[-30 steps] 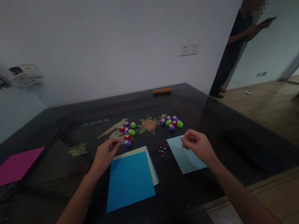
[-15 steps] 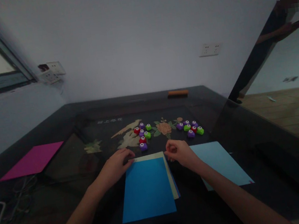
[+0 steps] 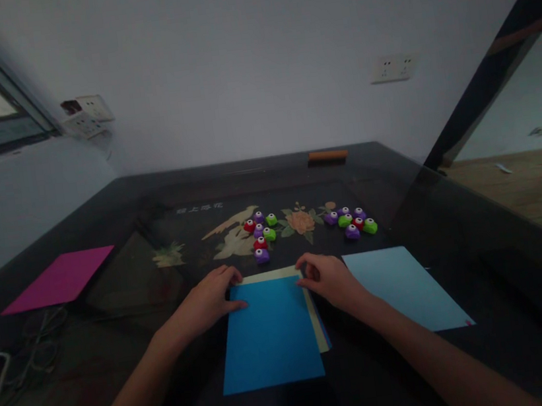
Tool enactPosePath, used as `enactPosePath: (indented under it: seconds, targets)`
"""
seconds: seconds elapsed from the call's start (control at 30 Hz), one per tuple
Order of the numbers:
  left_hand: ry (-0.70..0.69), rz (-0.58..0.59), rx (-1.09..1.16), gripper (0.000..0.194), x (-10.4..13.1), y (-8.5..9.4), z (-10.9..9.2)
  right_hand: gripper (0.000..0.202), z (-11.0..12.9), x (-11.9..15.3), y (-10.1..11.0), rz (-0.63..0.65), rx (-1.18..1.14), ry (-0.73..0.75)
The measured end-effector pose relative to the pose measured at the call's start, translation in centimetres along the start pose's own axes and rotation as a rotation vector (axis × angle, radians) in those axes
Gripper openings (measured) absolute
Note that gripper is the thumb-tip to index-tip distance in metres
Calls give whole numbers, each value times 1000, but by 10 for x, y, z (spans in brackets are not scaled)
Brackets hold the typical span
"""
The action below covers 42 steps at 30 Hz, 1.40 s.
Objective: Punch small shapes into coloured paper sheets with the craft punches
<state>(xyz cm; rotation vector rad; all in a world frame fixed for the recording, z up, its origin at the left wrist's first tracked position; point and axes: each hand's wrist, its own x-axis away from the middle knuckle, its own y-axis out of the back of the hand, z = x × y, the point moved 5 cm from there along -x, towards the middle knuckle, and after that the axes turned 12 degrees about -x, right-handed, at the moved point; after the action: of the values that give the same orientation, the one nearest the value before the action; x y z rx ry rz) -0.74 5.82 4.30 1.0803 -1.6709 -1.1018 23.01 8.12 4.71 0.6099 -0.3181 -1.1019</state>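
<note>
A stack of paper sheets lies before me, a blue sheet (image 3: 271, 336) on top, with cream paper (image 3: 270, 274) showing along its top and right edges. A darker blue edge peeks out at the right. My left hand (image 3: 216, 297) grips the stack's top left corner, thumb on the blue sheet and curled fingers at the far edge. At the top right corner, my right hand (image 3: 325, 278) pinches the sheets between thumb and bent index finger. Beyond my hands sit several small purple, red and green toys with eyes, in a left cluster (image 3: 261, 243) and a right cluster (image 3: 352, 232).
A pale blue sheet (image 3: 407, 288) lies on the dark table (image 3: 374, 382) to the right. At far left are a magenta sheet (image 3: 61, 278) and some cables (image 3: 44, 339). An orange-brown bar (image 3: 327, 155) rests by the wall. Part of another person (image 3: 493, 67) shows at right.
My left thumb has moved onto the blue sheet. My right fingers have come in onto the top right corner. The view has tilted slightly downward, and the toys stay put.
</note>
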Motion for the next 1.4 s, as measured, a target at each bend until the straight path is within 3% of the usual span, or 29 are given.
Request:
enactPosePath:
  seconds: [0.23,0.47,0.57,0.7,0.87,0.97,1.07,1.23,1.4]
  targets:
    - [8,33,51,34,-2,-2,-4,33,-1,0,-9,43,191,14]
    - [-34,11,78,16,-3,5,-11,34,-3,0,-11,33,175,5]
    - [-44,-14,152,17,-2,12,-14,30,-2,0,-8,-11,130,10]
    - [0,-53,341,22,-3,22,-11,23,-3,0,-1,-8,-156,-111]
    - [67,-95,612,28,-3,26,-6,31,2,7,-4,258,-695,-268]
    - [130,-139,697,30,-3,24,-6,34,9,11,-6,368,-824,-288]
    - [141,-132,880,33,-4,18,-10,29,8,8,1,258,-749,-296]
    - [63,94,938,32,-4,5,-24,26,1,3,16,31,-718,-273]
    - [108,85,922,36,-4,2,-24,30,-1,2,17,79,-727,-233]
